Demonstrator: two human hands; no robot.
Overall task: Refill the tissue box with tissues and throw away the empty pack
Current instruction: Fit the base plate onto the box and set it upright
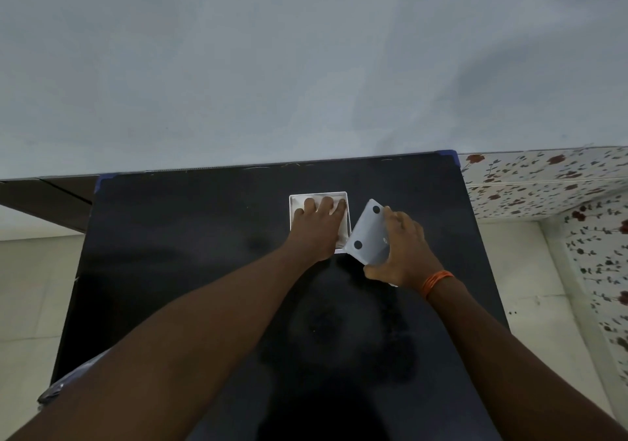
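Both forearms are stretched out over a black table (190,270), and at its near left edge something shiny and crumpled (64,384) is partly hidden under the left arm; it may be the empty pack, but that cannot be told for certain. Farther out, the right hand (404,253), with an orange band (436,282) at the wrist, is closed around a white panel (368,233) bearing two dark round feet, held tilted just beside the box; it is judged to be the box's base or cover. The left hand (317,228) is laid flat inside the open white box (318,195), fingers (325,204) spread and pressing down on white tissues (341,204) that are seen at the fingertips.

Filling is judged to be largely done, with the tissues being settled. Closing the box with the panel is judged to be left, as is throwing away the pack. No bin is seen.
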